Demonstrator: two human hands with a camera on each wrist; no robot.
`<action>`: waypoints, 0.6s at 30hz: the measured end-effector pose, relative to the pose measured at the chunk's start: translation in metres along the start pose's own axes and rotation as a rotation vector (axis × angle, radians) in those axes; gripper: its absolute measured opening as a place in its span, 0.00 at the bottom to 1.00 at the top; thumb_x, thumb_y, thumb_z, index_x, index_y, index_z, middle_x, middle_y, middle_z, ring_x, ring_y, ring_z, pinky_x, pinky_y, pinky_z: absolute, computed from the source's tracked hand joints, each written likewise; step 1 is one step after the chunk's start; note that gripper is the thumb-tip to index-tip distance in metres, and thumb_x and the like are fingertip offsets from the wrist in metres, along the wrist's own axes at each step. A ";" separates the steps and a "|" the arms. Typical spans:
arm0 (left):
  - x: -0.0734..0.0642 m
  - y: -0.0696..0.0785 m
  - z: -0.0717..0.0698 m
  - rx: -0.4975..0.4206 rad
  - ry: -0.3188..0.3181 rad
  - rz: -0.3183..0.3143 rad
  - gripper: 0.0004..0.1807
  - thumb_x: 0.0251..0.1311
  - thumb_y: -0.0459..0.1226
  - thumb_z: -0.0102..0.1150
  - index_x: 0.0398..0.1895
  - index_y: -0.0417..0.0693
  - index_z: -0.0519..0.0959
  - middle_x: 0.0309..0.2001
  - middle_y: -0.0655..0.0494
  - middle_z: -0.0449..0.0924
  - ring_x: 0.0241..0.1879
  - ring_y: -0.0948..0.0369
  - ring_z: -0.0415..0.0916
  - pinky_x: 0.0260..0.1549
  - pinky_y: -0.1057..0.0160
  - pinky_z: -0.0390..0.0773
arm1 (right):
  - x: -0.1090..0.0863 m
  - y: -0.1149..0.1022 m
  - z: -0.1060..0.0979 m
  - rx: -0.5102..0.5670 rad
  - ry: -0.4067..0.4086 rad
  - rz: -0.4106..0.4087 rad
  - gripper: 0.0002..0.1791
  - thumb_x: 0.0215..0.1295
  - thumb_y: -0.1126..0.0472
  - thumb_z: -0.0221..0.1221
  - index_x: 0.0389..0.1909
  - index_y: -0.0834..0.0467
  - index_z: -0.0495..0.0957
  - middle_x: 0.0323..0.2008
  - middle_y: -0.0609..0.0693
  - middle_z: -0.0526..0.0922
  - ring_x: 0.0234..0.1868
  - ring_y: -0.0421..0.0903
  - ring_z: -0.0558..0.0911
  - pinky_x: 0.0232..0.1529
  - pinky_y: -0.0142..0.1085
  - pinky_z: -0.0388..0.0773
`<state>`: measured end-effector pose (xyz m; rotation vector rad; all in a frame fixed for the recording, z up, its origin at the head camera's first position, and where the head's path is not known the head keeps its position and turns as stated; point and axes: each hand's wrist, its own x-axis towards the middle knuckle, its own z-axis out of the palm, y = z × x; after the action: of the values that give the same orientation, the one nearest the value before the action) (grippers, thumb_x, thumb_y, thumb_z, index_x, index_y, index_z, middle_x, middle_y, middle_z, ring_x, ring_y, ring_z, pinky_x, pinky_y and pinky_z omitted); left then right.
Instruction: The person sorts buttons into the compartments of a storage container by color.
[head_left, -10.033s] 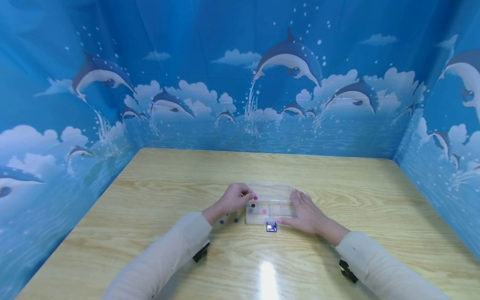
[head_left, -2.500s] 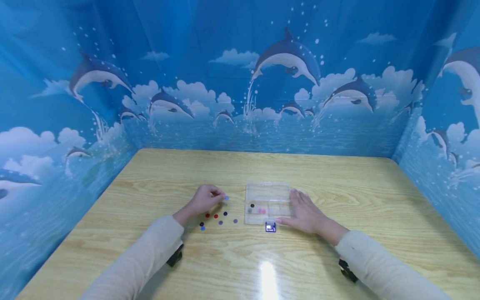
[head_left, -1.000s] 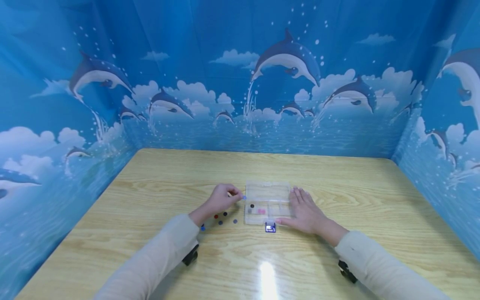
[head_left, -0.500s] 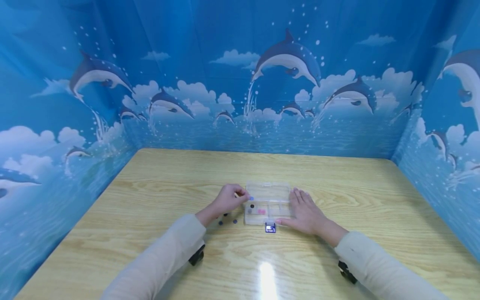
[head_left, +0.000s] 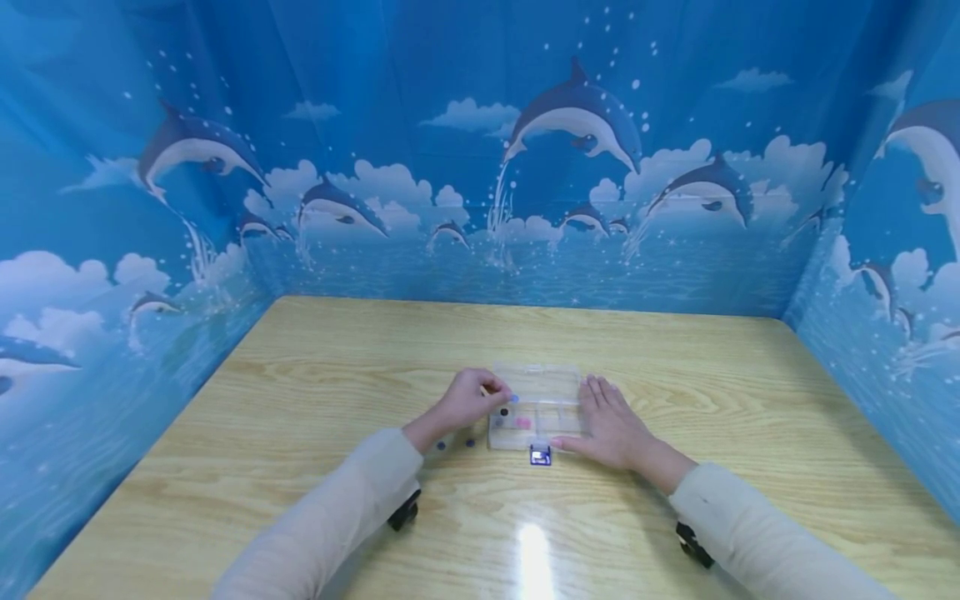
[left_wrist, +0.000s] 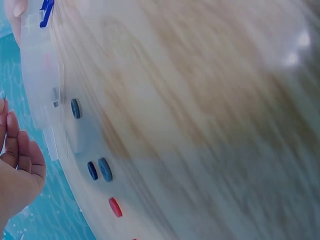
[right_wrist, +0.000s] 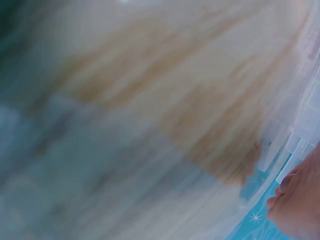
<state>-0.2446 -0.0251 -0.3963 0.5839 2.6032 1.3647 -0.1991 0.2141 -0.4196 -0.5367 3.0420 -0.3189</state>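
Note:
My left hand (head_left: 467,400) pinches a small light blue button (head_left: 514,398) between thumb and fingertip, over the left part of a clear plastic box (head_left: 536,383). The box lies with its lid folded back, and a blue latch (head_left: 540,455) sticks out at its front. Inside the left compartment are a black button (head_left: 504,412), pink buttons (head_left: 523,423) and a greyish one. My right hand (head_left: 617,429) rests against the box's right side, fingers stretched out and thumb at the front edge.
Loose buttons lie on the wooden table left of the box, partly hidden by my left arm in the head view. The left wrist view shows a red button (left_wrist: 115,207), a blue button (left_wrist: 105,170) and dark ones (left_wrist: 75,108). A dolphin-print curtain (head_left: 480,167) surrounds the table.
Ten seconds ago my left hand held a pinkish-red button at the box. It later held a blue button left of the box and has carried it right, over the box. My right hand stays put.

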 end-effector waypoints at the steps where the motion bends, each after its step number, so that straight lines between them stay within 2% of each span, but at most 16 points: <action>1: 0.000 0.000 0.001 -0.001 -0.004 0.002 0.05 0.56 0.33 0.59 0.32 0.40 0.82 0.31 0.51 0.81 0.30 0.63 0.72 0.28 0.71 0.73 | 0.000 0.000 0.000 0.000 0.002 -0.001 0.55 0.57 0.31 0.49 0.66 0.76 0.49 0.68 0.73 0.48 0.70 0.68 0.49 0.69 0.56 0.46; 14: 0.006 0.005 0.009 0.025 -0.005 0.031 0.05 0.56 0.34 0.60 0.31 0.40 0.82 0.31 0.51 0.81 0.29 0.65 0.71 0.27 0.73 0.72 | 0.001 0.001 0.001 -0.006 0.007 -0.004 0.55 0.58 0.31 0.49 0.66 0.76 0.49 0.68 0.73 0.49 0.70 0.68 0.49 0.69 0.56 0.47; 18: 0.008 0.007 0.013 0.041 -0.002 0.032 0.05 0.56 0.34 0.60 0.31 0.41 0.82 0.31 0.51 0.81 0.30 0.65 0.71 0.30 0.72 0.73 | 0.001 0.001 0.002 -0.001 0.010 -0.007 0.55 0.57 0.31 0.50 0.65 0.76 0.49 0.68 0.73 0.49 0.70 0.68 0.49 0.69 0.56 0.47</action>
<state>-0.2461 -0.0082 -0.3973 0.6355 2.6366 1.3225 -0.2000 0.2150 -0.4214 -0.5472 3.0508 -0.3216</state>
